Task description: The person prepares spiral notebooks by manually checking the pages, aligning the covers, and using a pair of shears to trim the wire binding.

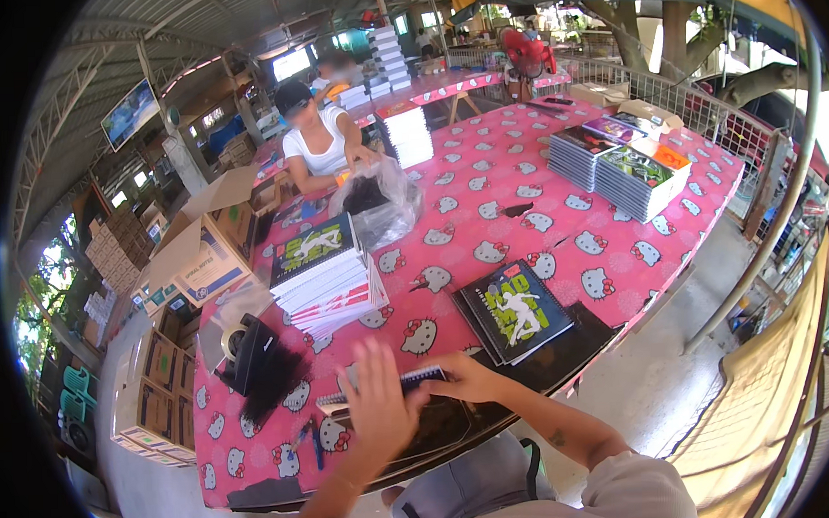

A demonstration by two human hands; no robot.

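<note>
A spiral notebook point(423, 377) is tilted on edge above the near side of the table, its dark cover partly hidden behind my fingers. My right hand point(469, 378) grips its right end. Against its near side is my left hand point(380, 397), fingers stretched out and slightly blurred. Just beyond my right hand lies a short pile of dark spiral notebooks point(523, 315) with a green and white cover design. A taller stack of notebooks point(329, 289) stands to the left, past my left hand.
A pink patterned tablecloth point(459, 230) covers the table. At left sit a black tape dispenser point(251, 354) and a blue pen point(318, 445). Across, a person point(324, 139) handles a clear plastic bag point(390, 214). More notebook stacks point(626, 174) stand far right; cartons point(209, 257) flank the left edge.
</note>
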